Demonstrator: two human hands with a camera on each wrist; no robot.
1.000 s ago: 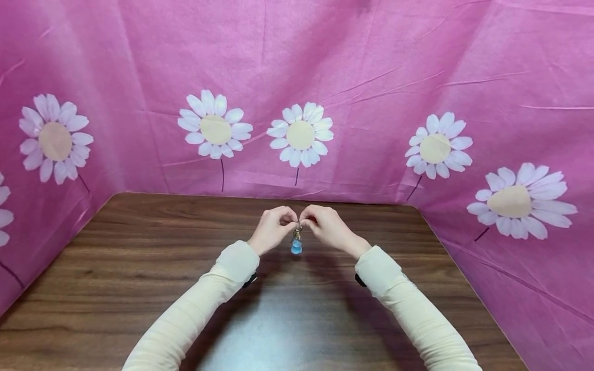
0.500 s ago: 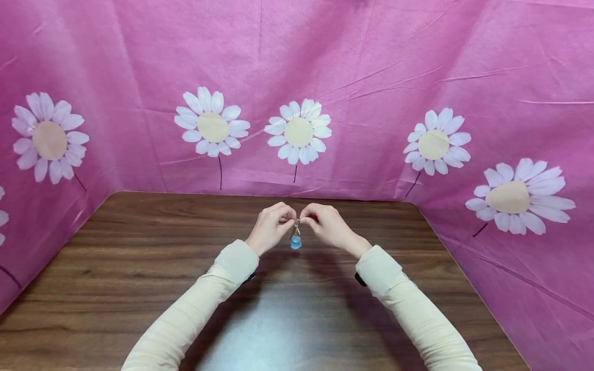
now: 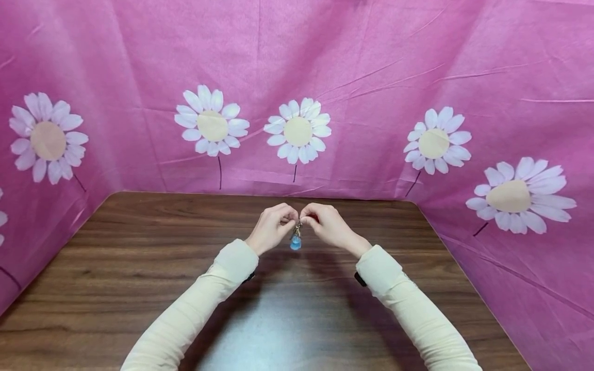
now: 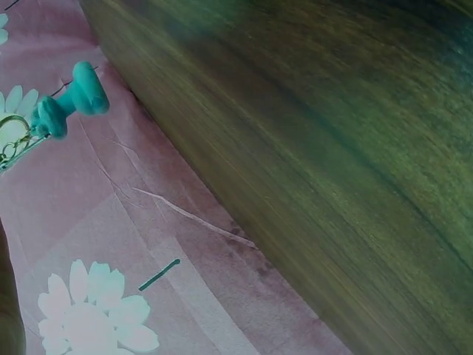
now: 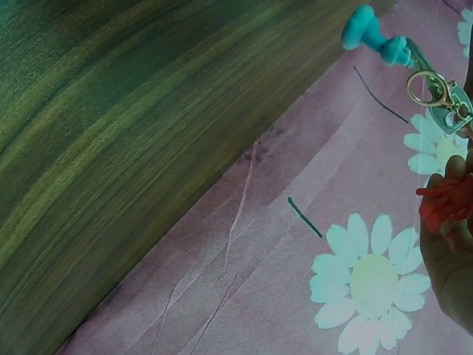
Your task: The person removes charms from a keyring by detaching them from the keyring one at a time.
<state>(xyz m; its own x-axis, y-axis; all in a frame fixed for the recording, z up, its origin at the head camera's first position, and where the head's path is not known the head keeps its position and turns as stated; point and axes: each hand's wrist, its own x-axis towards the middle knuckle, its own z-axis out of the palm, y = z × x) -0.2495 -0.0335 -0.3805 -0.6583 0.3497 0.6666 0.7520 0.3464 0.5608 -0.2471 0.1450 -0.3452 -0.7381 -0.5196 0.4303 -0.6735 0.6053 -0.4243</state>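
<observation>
Head view, two hands (image 3: 301, 226), one blue charm (image 3: 295, 242)

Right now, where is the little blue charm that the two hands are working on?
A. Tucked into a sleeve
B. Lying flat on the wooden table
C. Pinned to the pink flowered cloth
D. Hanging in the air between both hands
D. The blue charm dangles from a small metal clasp pinched between the left hand and the right hand, above the wooden table.

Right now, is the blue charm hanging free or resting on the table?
Hanging free. The blue charm dangles from a metal clasp pinched between the left hand and right hand, above the table.
</observation>
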